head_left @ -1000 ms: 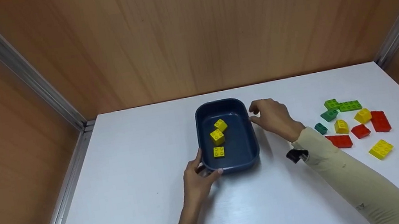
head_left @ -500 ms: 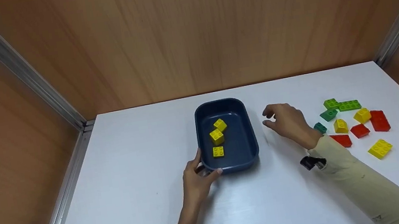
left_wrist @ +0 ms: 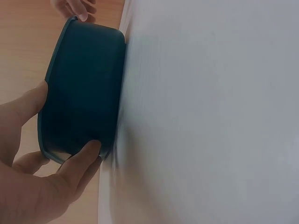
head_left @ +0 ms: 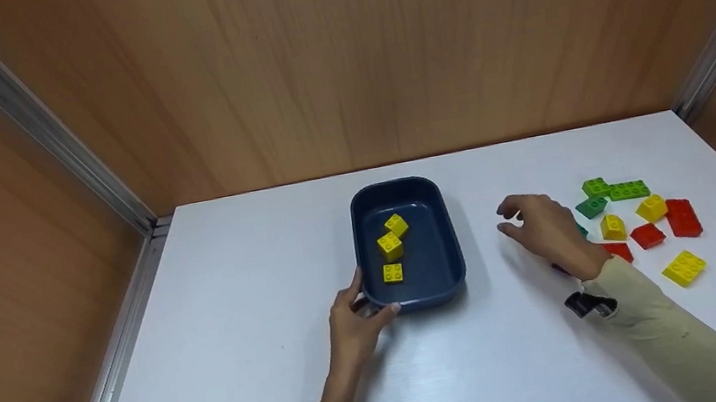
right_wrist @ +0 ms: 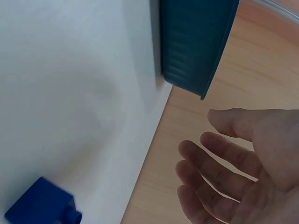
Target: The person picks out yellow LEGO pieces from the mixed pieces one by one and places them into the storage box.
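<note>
A dark blue rectangular tray (head_left: pixel 427 233) holds a yellow brick (head_left: pixel 396 225) and two more yellow bricks along its left side. My left hand (head_left: pixel 352 329) holds the tray's near left corner, with the thumb on the near wall and fingers at the left side. In the left wrist view, fingers (left_wrist: pixel 79 163) press against the tray wall. To the right of the tray, my right hand (head_left: pixel 547 229) is above the table with loosely bent fingers and nothing in its grasp. A blue brick (right_wrist: pixel 42 203) lies below it, mostly hidden in the head view.
On the white table's right side lie several loose bricks, among them a long green brick (head_left: pixel 627 190), a red brick (head_left: pixel 683 217) and a yellow brick (head_left: pixel 684 268). Wooden panels (head_left: pixel 379 56) stand behind and at both sides of the table (head_left: pixel 238 304).
My right hand has moved from beside the tray's right rim to the right and nearer me, toward the loose bricks. The left hand, the tray and its bricks stay in place.
</note>
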Demonstrator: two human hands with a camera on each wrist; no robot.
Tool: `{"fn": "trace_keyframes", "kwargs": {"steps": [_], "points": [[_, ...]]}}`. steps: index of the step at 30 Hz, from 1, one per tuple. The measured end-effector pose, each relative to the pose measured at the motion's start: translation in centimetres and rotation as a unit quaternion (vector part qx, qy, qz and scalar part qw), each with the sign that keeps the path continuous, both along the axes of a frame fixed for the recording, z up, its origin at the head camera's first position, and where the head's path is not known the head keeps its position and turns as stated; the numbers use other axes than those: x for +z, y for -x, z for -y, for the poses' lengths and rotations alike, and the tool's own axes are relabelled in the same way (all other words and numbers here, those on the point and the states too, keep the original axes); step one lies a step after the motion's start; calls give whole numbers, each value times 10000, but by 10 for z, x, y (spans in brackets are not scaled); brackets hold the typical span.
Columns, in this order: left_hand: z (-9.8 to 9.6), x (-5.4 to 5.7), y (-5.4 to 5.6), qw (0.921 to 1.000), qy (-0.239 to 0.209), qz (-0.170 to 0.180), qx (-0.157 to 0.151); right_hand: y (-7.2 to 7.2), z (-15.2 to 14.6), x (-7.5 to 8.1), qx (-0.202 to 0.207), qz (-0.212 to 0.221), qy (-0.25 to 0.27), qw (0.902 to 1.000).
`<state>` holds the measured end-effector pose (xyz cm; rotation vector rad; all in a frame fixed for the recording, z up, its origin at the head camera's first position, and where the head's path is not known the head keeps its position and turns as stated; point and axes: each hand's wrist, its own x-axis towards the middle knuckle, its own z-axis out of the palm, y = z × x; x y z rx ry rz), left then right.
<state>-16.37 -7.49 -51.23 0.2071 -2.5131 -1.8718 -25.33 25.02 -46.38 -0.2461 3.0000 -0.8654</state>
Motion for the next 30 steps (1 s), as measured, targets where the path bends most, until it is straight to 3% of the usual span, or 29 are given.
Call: {"fn": "trace_keyframes", "kwargs": {"steps": [8,20,30], "points": [[0,-1,1,9999,15,-138,-16,-8,-17,-4,-64,-166,-23,9998],[1,-1,0,9999,-12,-146,-56,-21,-41,-8,-290,125,-133,9994],[1,-2,-1,9999,-76,-94,-31,-33,-58,-11,-335,-19,-194,9993]]}}
